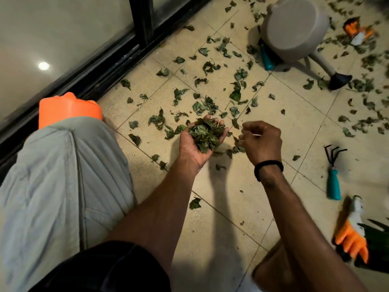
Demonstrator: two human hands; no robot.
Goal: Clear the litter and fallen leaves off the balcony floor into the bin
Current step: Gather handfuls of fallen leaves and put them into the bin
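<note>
My left hand [190, 144] is turned palm up just above the tiled floor, its fingers curled round a heap of green leaves [205, 133]. Close to its right, my right hand [262, 142] hovers with curled fingers, the fingertips drawn together beside the heap. Whether they pinch anything I cannot make out. Several loose leaves [202, 104] lie scattered over the tiles beyond both hands, and one lone leaf [194, 203] lies nearer me. An orange plastic container [69, 108] stands at the left, half hidden behind my bent knee.
A grey watering can [294, 28] lies on its side at the back right, with a teal-handled tool [267, 60] under it. A small hand rake [333, 182] and an orange-and-white glove [353, 234] lie at the right. A black sliding-door track [117, 66] runs along the left.
</note>
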